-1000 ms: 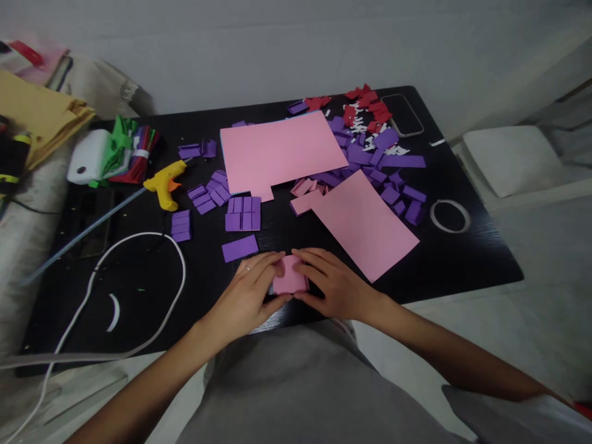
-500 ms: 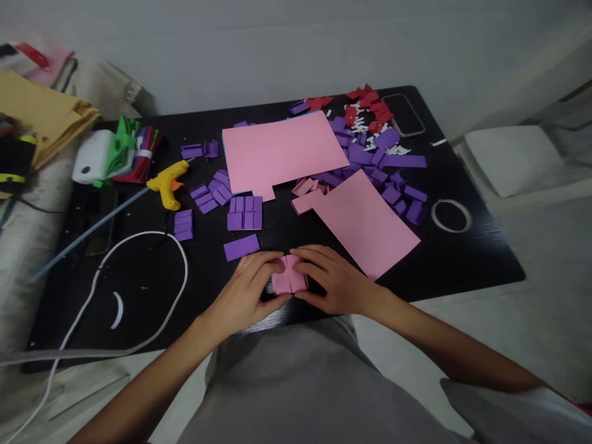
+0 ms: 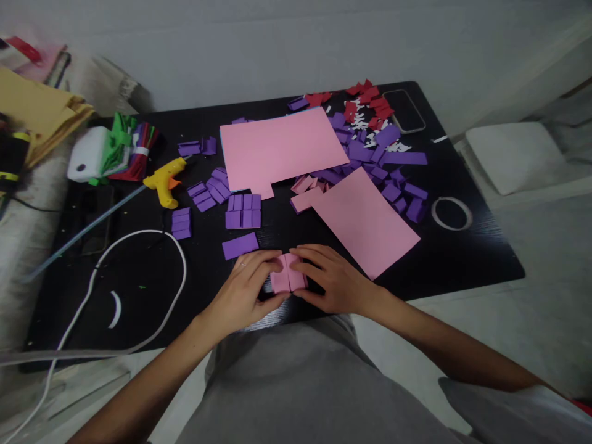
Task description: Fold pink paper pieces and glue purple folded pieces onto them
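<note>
Between my two hands, near the table's front edge, lies a folded pink paper piece (image 3: 289,274) with a seam down its middle. My left hand (image 3: 252,280) grips its left side, thumb at the near edge and fingers at the far edge. On the other side my right hand (image 3: 326,277) holds it the same way. Just beyond my left fingers is a flat purple paper strip (image 3: 240,246). Behind that sits a block of folded purple pieces (image 3: 243,211). A large pink sheet (image 3: 367,222) lies beyond my right hand.
Another pink sheet (image 3: 282,148) lies farther back, beside a heap of purple folded papers (image 3: 361,151) and red scraps (image 3: 370,95). At left are a yellow glue gun (image 3: 165,182), a white cable (image 3: 185,265) and bundled pipe cleaners (image 3: 123,148). A tape ring (image 3: 452,214) lies right.
The view has shifted slightly. Both hands keep their hold on the folded pink paper, with no clear movement of the piece.
</note>
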Demonstrator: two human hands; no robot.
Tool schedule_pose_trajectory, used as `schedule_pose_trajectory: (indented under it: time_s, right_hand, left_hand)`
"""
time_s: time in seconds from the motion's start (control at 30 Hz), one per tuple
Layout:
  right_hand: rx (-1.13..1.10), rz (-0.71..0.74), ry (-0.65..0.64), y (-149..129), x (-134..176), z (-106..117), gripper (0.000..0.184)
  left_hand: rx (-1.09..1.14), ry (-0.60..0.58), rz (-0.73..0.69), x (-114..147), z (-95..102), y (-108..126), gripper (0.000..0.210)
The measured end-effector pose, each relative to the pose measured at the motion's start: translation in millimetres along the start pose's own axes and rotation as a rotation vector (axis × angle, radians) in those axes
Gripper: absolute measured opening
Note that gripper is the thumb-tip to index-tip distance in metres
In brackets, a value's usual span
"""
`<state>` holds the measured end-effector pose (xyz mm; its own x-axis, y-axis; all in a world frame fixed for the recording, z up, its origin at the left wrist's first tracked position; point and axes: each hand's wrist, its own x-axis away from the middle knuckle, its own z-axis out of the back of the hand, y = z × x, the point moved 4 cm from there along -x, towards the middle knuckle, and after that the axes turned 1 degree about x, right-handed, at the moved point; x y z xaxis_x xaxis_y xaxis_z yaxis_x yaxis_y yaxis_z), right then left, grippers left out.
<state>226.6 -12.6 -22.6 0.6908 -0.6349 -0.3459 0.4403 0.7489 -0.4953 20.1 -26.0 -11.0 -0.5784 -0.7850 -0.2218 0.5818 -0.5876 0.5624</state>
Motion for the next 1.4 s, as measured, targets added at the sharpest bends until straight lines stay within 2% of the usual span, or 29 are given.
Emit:
schedule_pose_trajectory:
  time_s: [0.73,1.07,1.3,1.4]
  right_hand:
    - [0.002,-0.019,-0.024,0,-1,0,0.038]
    - [0.010,-0.018,-0.043,-4,-1,2,0.038]
    - [0.054,-0.016,0.001,-10,-1,0,0.033]
    - [0.073,-0.016,0.021,-11,1,-4,0.037]
  left_hand:
    - [-0.003,0.012,-0.003,-1,0.7,1,0.035]
    - [-0.050,-0.022,0.007,-1,-2.8,1,0.052]
    - [-0.122,-0.003,0.017,-2,-4.3,5,0.042]
    - [-0.177,0.013,0.010,-2,-5.8,6,0.044]
